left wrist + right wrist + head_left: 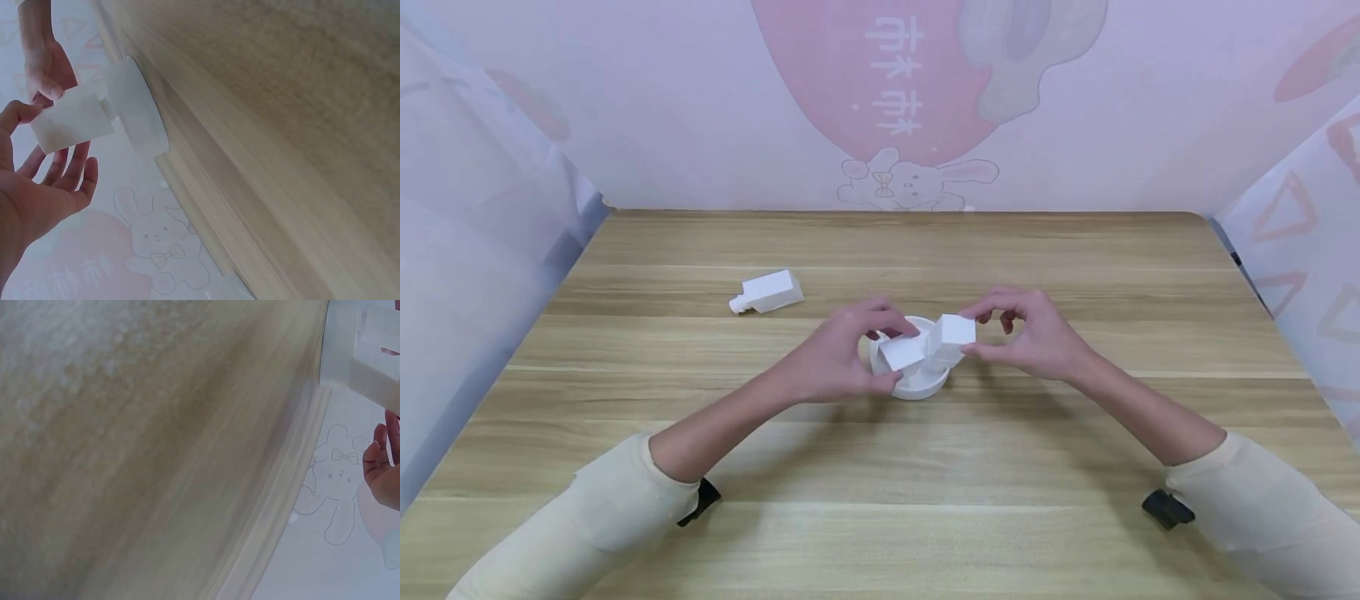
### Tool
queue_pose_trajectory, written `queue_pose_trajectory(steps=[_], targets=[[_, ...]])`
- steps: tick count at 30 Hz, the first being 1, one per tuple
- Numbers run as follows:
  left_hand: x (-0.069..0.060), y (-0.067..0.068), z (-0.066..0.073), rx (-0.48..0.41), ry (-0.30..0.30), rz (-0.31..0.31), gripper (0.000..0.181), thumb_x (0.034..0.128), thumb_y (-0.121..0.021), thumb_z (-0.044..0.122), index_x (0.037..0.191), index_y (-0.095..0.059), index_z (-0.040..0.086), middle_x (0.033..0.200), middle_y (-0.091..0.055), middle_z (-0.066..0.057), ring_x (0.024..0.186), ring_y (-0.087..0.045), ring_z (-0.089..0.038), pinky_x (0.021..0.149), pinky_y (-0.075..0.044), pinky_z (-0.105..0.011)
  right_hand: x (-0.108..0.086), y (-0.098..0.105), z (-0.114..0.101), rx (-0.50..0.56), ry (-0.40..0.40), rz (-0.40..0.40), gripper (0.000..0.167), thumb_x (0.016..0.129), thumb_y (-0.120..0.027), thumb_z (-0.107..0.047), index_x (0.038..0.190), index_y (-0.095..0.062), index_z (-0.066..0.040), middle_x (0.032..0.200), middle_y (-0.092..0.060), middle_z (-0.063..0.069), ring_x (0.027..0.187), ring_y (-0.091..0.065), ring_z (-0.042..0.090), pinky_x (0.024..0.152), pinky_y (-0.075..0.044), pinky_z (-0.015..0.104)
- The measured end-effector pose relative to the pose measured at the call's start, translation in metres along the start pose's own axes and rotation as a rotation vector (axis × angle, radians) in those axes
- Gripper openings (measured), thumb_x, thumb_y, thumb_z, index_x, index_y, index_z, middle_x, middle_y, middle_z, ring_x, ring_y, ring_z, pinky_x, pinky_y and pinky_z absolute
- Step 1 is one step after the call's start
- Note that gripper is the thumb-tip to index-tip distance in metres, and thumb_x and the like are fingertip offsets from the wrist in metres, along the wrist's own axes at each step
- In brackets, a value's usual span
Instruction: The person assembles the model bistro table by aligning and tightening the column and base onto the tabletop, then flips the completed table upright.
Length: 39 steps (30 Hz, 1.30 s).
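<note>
Cream-coloured fabric sleeves point(583, 508) are being worn on both forearms at the near edge of the head view, with a small black piece point(700, 502) showing beside the left cuff and a second black piece point(1168, 508) beside the right one. Farther in, a white square-sided block with a narrow neck point(904, 353) is being pinched between the thumb and fingers of the left hand point(850, 350); it is being tilted, and in the left wrist view its neck is being turned toward a shallow round white dish point(922, 392). Over the right part of that dish, a white box-shaped block point(957, 330) is being held at a slant by the fingertips and thumb of the right hand point(1033, 342), only narrowly parted around it. Whether the dish is being touched by either block cannot be told. Well apart from both hands, beyond and to the left, a white bottle-shaped block point(769, 292) is lying on its side, its stubby neck pointing left. All of this is being borne by a light brown wood-grain table point(925, 533). Behind its far edge, a pale pink printed backdrop point(662, 125) is being shown, with a line-drawn rabbit point(917, 183) low on it.
</note>
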State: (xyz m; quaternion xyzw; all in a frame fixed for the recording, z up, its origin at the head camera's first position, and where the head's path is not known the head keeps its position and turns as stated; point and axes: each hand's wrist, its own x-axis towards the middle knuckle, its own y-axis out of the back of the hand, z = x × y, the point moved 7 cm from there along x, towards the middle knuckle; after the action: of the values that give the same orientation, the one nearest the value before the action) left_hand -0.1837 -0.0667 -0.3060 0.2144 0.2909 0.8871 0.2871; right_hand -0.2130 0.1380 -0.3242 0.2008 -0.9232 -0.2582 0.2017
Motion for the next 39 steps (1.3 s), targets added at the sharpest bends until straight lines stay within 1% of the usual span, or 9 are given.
queue_pose_trajectory(steps=[6, 12, 15, 18, 21, 24, 28, 33, 39], targets=[[-0.002, 0.005, -0.010, -0.047, 0.010, -0.064, 0.043, 0.0753, -0.077, -0.001, 0.118, -0.072, 0.004, 0.114, -0.073, -0.004, 0.109, -0.064, -0.021, 0.095, -0.050, -0.053, 0.000, 0.000, 0.000, -0.001, -0.003, 0.000, 0.030, 0.074, -0.091, -0.003, 0.102, -0.081, -0.006, 0.095, -0.075, 0.002, 0.088, -0.059, 0.033, 0.067, -0.046, 0.033], [-0.002, 0.007, -0.015, -0.122, -0.010, -0.119, 0.036, 0.0787, -0.073, -0.007, 0.113, -0.074, 0.007, 0.118, -0.072, -0.005, 0.114, -0.061, -0.023, 0.094, -0.046, -0.050, 0.001, 0.000, 0.000, -0.002, -0.009, -0.001, 0.031, 0.074, -0.091, -0.003, 0.103, -0.081, -0.006, 0.093, -0.074, 0.003, 0.088, -0.059, 0.033, 0.067, -0.046, 0.032], [-0.003, 0.007, -0.016, -0.121, -0.029, -0.134, 0.039, 0.0798, -0.072, -0.008, 0.117, -0.072, 0.005, 0.122, -0.070, -0.008, 0.118, -0.060, -0.026, 0.095, -0.046, -0.052, 0.000, -0.001, 0.000, -0.003, -0.013, 0.000, 0.031, 0.073, -0.091, -0.003, 0.103, -0.081, -0.006, 0.093, -0.073, 0.003, 0.089, -0.058, 0.033, 0.068, -0.045, 0.031], [-0.006, 0.008, -0.018, -0.098, -0.022, -0.136, 0.047, 0.0795, -0.075, -0.007, 0.125, -0.067, 0.002, 0.127, -0.069, -0.012, 0.120, -0.060, -0.027, 0.097, -0.046, -0.057, 0.000, -0.001, 0.000, -0.005, -0.015, 0.002, 0.032, 0.073, -0.091, -0.003, 0.103, -0.081, -0.005, 0.092, -0.073, 0.003, 0.089, -0.058, 0.033, 0.068, -0.045, 0.030], [-0.008, 0.008, -0.020, -0.080, 0.014, -0.125, 0.055, 0.0773, -0.084, -0.001, 0.128, -0.064, 0.000, 0.126, -0.068, -0.015, 0.117, -0.060, -0.027, 0.098, -0.045, -0.059, -0.001, -0.001, 0.000, -0.009, -0.018, 0.001, 0.032, 0.073, -0.091, -0.002, 0.103, -0.081, -0.005, 0.093, -0.073, 0.003, 0.089, -0.059, 0.033, 0.068, -0.046, 0.030], [-0.010, 0.009, -0.021, -0.070, 0.060, -0.104, 0.057, 0.0729, -0.092, 0.007, 0.122, -0.064, 0.001, 0.119, -0.069, -0.012, 0.112, -0.060, -0.024, 0.098, -0.046, -0.058, -0.001, -0.001, 0.000, -0.012, -0.022, 0.000, 0.032, 0.073, -0.091, -0.002, 0.104, -0.081, -0.005, 0.093, -0.072, 0.003, 0.089, -0.059, 0.033, 0.068, -0.046, 0.030], [-0.011, 0.011, -0.023, -0.059, 0.090, -0.065, 0.049, 0.0729, -0.093, 0.011, 0.114, -0.067, 0.005, 0.112, -0.070, -0.004, 0.107, -0.062, -0.022, 0.096, -0.048, -0.050, 0.000, -0.001, 0.000, -0.006, -0.017, -0.002, 0.032, 0.073, -0.091, -0.002, 0.103, -0.081, -0.005, 0.092, -0.072, 0.003, 0.089, -0.059, 0.030, 0.068, -0.046, 0.032], [-0.009, 0.014, -0.024, -0.071, 0.060, -0.057, 0.040, 0.0771, -0.083, 0.002, 0.115, -0.070, 0.005, 0.114, -0.072, -0.004, 0.107, -0.063, -0.023, 0.092, -0.050, -0.049, 0.001, 0.000, -0.001, -0.006, 0.004, -0.001, 0.030, 0.074, -0.090, -0.002, 0.102, -0.081, -0.005, 0.093, -0.073, 0.003, 0.088, -0.059, 0.030, 0.066, -0.046, 0.034], [-0.006, 0.013, -0.025, -0.091, -0.006, -0.086, 0.041, 0.0815, -0.071, -0.007, 0.120, -0.071, 0.005, 0.122, -0.072, -0.007, 0.113, -0.062, -0.024, 0.092, -0.050, -0.047, 0.001, 0.000, -0.001, -0.007, 0.009, -0.003, 0.030, 0.074, -0.090, -0.002, 0.102, -0.081, -0.005, 0.093, -0.074, 0.003, 0.087, -0.060, 0.033, 0.066, -0.047, 0.034]])
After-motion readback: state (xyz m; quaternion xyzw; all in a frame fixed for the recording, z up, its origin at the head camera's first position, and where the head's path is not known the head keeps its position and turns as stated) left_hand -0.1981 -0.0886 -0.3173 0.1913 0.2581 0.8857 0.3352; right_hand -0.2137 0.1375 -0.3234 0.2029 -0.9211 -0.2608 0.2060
